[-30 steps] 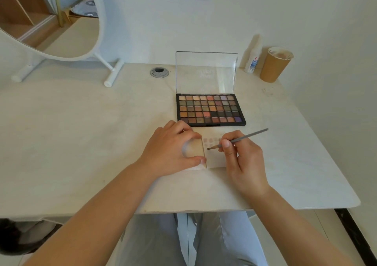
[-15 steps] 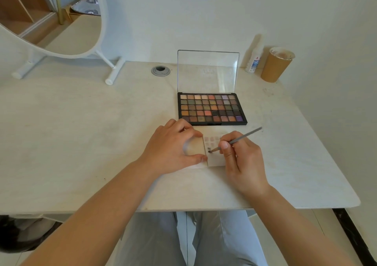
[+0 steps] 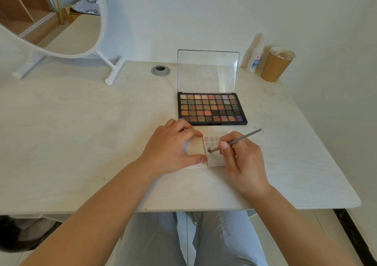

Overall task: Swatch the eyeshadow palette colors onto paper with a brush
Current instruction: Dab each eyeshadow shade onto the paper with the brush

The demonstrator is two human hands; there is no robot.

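An open eyeshadow palette with several rows of coloured pans lies flat, its clear lid standing upright behind it. Just in front of it lies a small white paper with rows of faint pink swatches. My left hand holds the paper's tan left part between bent index finger and thumb. My right hand pinches a thin grey brush. The brush tip touches the paper beside a dark smudge near the left edge of the white sheet.
A round white mirror on a stand fills the back left. A brown paper cup and a small white bottle stand at the back right by the wall. A metal cable grommet sits behind the palette. The table's front edge is close to my lap.
The brush tip has slid a little lower on the paper, where a dark smudge now shows. My left hand has stayed on the paper.
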